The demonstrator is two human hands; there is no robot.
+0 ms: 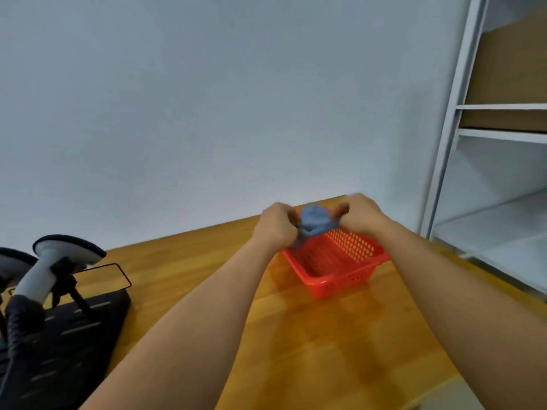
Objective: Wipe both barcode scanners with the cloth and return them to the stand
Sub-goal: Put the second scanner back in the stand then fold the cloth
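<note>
1. Stand [74,329], far left of the basket [334,261]: I see two barcode scanners [56,261] resting in it, heads up, one cut off by the frame edge. Their dark cable [14,335] trails down; I judge that it could snag or drag the stand when a scanner is lifted.
2. Counter [310,335] between stand and basket: bare wood, my best room for wiping. Its far edge runs just behind the basket, so anything pushed that way could go off.
3. Left hand [276,224], at the basket's left rim: fingers curled, pinching one end of the cloth [315,220].
4. Cloth, above the basket's far side: bunched, blue, stretched between both hands. A tail hangs toward the mesh and could, I judge, catch and tip the light basket.
5. Right hand [362,216], over the basket's right rim: fingers closed on the other end.
6. Shelving [450,143], right of the basket: its upright stands near, limiting a rightward swing.
</note>
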